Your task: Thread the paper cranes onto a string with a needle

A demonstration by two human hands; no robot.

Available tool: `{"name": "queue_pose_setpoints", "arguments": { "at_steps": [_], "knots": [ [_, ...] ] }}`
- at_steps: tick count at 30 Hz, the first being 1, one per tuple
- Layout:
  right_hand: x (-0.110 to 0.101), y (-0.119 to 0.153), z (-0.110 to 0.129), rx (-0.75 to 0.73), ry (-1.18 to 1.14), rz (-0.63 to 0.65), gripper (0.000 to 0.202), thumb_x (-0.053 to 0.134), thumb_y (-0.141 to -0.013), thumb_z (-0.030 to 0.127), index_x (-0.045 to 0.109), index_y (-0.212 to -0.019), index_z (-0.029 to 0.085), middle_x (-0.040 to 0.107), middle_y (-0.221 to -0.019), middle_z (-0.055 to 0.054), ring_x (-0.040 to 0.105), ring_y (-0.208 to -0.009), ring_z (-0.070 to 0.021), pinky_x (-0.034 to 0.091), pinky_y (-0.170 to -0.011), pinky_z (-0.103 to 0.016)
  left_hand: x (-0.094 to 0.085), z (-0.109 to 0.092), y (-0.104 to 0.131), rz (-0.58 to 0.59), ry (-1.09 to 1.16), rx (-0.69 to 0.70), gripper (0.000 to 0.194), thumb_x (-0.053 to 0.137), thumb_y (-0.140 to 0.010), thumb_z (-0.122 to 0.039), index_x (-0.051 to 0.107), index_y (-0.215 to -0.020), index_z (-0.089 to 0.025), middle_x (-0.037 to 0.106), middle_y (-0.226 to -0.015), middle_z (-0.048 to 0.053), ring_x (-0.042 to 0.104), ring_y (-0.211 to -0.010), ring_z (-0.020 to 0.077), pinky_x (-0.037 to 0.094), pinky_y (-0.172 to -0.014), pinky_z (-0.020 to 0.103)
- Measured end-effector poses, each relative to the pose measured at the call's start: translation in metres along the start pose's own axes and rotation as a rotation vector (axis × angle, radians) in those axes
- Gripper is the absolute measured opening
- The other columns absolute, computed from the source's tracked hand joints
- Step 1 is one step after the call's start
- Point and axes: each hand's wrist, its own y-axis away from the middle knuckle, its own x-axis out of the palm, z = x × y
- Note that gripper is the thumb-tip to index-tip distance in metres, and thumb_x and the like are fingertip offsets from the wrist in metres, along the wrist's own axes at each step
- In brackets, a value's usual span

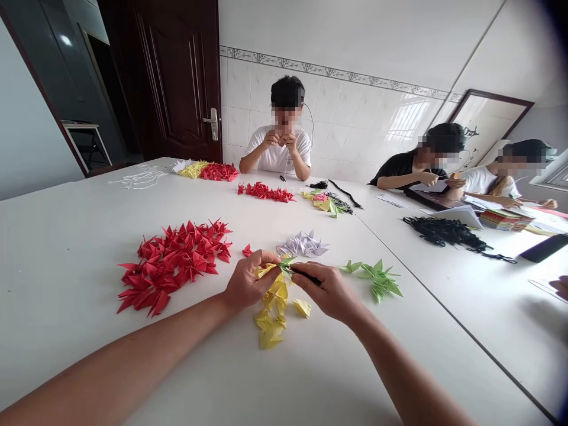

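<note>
From where I'm standing, the work is looking partway along. Just short of the middle of the white smooth-topped table [213, 378], the left hand [251, 278] is pinching a small light-green folded-paper piece [287, 261] between thumb and fingers. The right hand [326, 290] is closing its grip around a slim black tool [310, 274], whose tip is meeting the green paper; exactly what it is doing there, the fingers are hiding.

The folding itself is seeming done: every nearby piece is already showing pointed, creased shapes. Bright yellow folded-paper pieces [278, 296] are trailing towards 6 o'clock beneath the left hand, perhaps joined, though I'm not making out any thread. A single yellow folded-paper piece [302, 307] is lying apart, just beside them.

Plenty is apparently waiting. A large heap of red folded-paper pieces [175, 260] is spreading out at 10 o'clock from the hands, one lone red folded-paper piece [247, 251] is resting at 11, pale white folded-paper pieces [304, 244] are clustering at 12, and a light-green folded-paper cluster [381, 281] is sitting at 3. Neither hand is touching any of those.
</note>
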Motion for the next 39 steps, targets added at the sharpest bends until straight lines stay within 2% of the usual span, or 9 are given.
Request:
{"name": "queue_pose_setpoints", "arguments": {
  "at_steps": [6, 11, 13, 16, 21, 26, 31, 35, 39],
  "knots": [
    [-0.006, 0.001, -0.006, 0.035, -0.081, -0.085, 0.023, 0.053, -0.084, 0.03, 0.069, -0.097, 0.021, 0.068, -0.082, -0.004, 0.059, -0.069, -0.0165, 0.045, -0.062, -0.026, 0.0, 0.001, -0.001, -0.031, -0.065, -0.015, 0.014, 0.055, -0.079, -0.028, 0.057, -0.089, -0.019, 0.068, -0.087, 0.004, 0.063, -0.079, 0.0161, 0.051, -0.069, 0.029],
    [-0.011, -0.001, -0.014, 0.097, -0.118, -0.204, 0.027, 0.051, -0.084, 0.032, 0.068, -0.097, 0.016, 0.067, -0.078, -0.004, 0.059, -0.07, -0.0168, 0.046, -0.063, -0.027, -0.001, 0.001, -0.004, -0.065, -0.102, -0.035, 0.017, 0.056, -0.078, -0.031, 0.058, -0.09, -0.019, 0.068, -0.088, 0.004, 0.063, -0.078, 0.0167, 0.051, -0.069, 0.029],
    [-0.011, -0.002, -0.016, 0.103, -0.141, -0.23, 0.028, 0.049, -0.084, 0.033, 0.068, -0.096, 0.016, 0.067, -0.076, -0.004, 0.059, -0.071, -0.0164, 0.047, -0.065, -0.027, -0.001, 0.002, -0.004, -0.044, -0.114, -0.028, 0.017, 0.056, -0.078, -0.032, 0.059, -0.09, -0.02, 0.069, -0.089, 0.003, 0.063, -0.079, 0.0172, 0.051, -0.069, 0.029],
    [-0.007, -0.003, -0.016, 0.099, -0.167, -0.239, 0.03, 0.049, -0.084, 0.036, 0.066, -0.096, 0.015, 0.064, -0.072, -0.003, 0.057, -0.067, -0.0143, 0.046, -0.061, -0.025, -0.001, 0.002, -0.002, -0.011, -0.118, -0.015, 0.018, 0.056, -0.078, -0.034, 0.06, -0.091, -0.021, 0.069, -0.089, 0.002, 0.063, -0.08, 0.0179, 0.052, -0.07, 0.029],
    [0.002, -0.002, -0.008, 0.093, -0.175, -0.186, 0.033, 0.066, -0.071, 0.035, 0.064, -0.097, 0.016, 0.058, -0.062, 0.002, 0.046, -0.052, -0.0097, 0.041, -0.05, -0.021, 0.0, 0.0, 0.0, 0.064, -0.098, 0.01, 0.019, 0.055, -0.079, -0.033, 0.061, -0.091, -0.019, 0.069, -0.084, 0.003, 0.064, -0.074, 0.018, 0.053, -0.065, 0.028],
    [0.005, -0.004, -0.01, 0.137, -0.13, -0.188, 0.018, 0.059, -0.075, 0.032, 0.067, -0.082, 0.017, 0.061, -0.066, 0.0, 0.049, -0.056, -0.0107, 0.041, -0.053, -0.022, 0.0, 0.001, 0.001, 0.107, -0.124, 0.06, 0.018, 0.052, -0.081, -0.031, 0.061, -0.094, -0.021, 0.068, -0.086, 0.003, 0.064, -0.082, 0.0187, 0.053, -0.072, 0.03],
    [-0.023, -0.002, -0.04, 0.291, -0.032, -0.296, 0.027, 0.054, -0.076, 0.039, 0.067, -0.082, 0.015, 0.059, -0.064, -0.001, 0.047, -0.054, -0.0117, 0.037, -0.048, -0.022, -0.002, 0.004, -0.001, 0.046, -0.177, 0.145, 0.019, 0.049, -0.082, -0.026, 0.058, -0.099, -0.021, 0.066, -0.095, 0.005, 0.061, -0.092, 0.0196, 0.05, -0.083, 0.034],
    [-0.051, 0.006, -0.069, 0.441, 0.046, -0.288, 0.03, 0.061, -0.068, 0.044, 0.067, -0.066, 0.015, 0.052, -0.05, 0.002, 0.04, -0.043, -0.0095, 0.03, -0.041, -0.022, -0.003, 0.007, -0.003, 0.012, -0.199, 0.214, 0.016, 0.048, -0.082, -0.021, 0.058, -0.094, -0.022, 0.064, -0.097, 0.004, 0.059, -0.094, 0.0183, 0.046, -0.087, 0.035],
    [-0.065, 0.012, -0.086, 0.532, 0.123, -0.371, 0.039, 0.054, -0.072, 0.05, 0.067, -0.073, 0.014, 0.051, -0.051, 0.002, 0.043, -0.045, -0.0108, 0.031, -0.042, -0.022, -0.003, 0.007, -0.004, 0.011, -0.188, 0.231, 0.012, 0.048, -0.082, -0.018, 0.058, -0.087, -0.021, 0.063, -0.097, 0.004, 0.06, -0.092, 0.0174, 0.046, -0.087, 0.035]
  ]
}}
